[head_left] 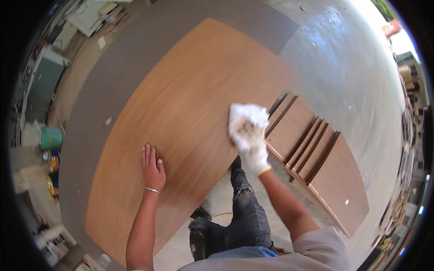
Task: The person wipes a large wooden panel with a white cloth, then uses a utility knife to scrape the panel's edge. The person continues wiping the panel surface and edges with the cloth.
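A large wood-grain panel [181, 108] lies flat before me on a wider grey-brown board [86, 149]. My left hand [153, 169], bare and with a bracelet at its wrist, rests on the panel with its fingers stretched out. On my right hand [254, 151] is a white knitted glove. That hand is closed on a white rag [247, 113], bunched up and soiled in the middle. The rag is pressed against the panel near its right edge, slightly blurred. Some of the right fingers are hidden by the cloth.
To the right, a stack of brown boards [343, 176] with narrow strips [312, 144] across them stands close to my right forearm. A green bucket [51, 137] is at the left. Piled wood pieces [398, 198] line the far right of the concrete floor [334, 77].
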